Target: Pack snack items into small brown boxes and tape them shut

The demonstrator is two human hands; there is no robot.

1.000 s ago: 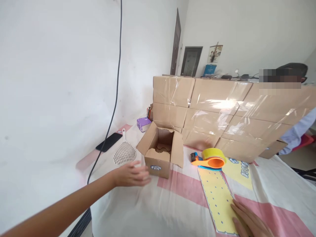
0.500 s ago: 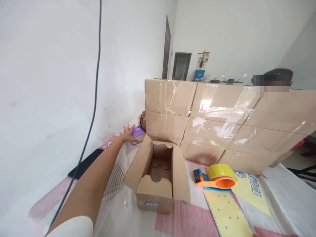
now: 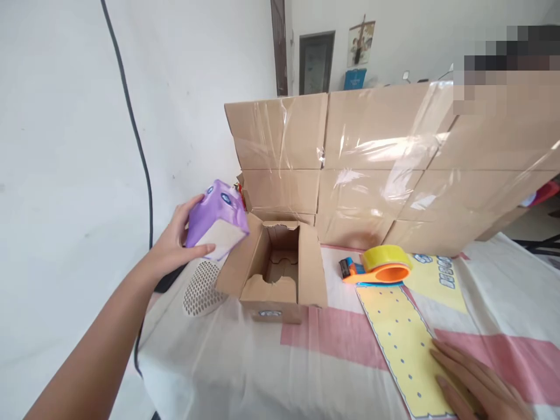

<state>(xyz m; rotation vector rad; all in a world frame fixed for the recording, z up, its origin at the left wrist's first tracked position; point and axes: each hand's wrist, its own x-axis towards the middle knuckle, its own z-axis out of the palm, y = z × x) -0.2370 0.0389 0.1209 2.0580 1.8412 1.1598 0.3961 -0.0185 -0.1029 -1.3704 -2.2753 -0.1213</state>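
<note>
I read this as mid-packing. My left hand point(image 3: 175, 248) has the purple tissue pack point(image 3: 217, 219) up off the surface, fingers point(image 3: 192, 205) curled round its far side and thumb under the near edge, a firm wrap, pack tilted. It hangs just left of & slightly above the open cardboard box point(image 3: 275, 268), right beside the box's left flap but not over the opening yet.

Done, as far as I can judge: pack is picked up, box is standing w/ all flaps out and its cavity bare except the die-cut insert at the bottom. Left: pack isn't in the box, flaps aren't folded, no tape on it.

My right hand point(image 3: 476, 388) lies flat, fingers stretched out, palm down on the yellow dotted card sheet point(image 3: 400, 344), holding nothing, well apart from the pack. Beyond those fingers sits the orange tape dispenser point(image 3: 378, 268) w/ its yellow roll, untouched. Under the left wrist, a white perforated scoop point(image 3: 201, 289) rests on the striped cloth point(image 3: 332, 332). Behind everything, a wall of taped cartons point(image 3: 385, 163).
</note>
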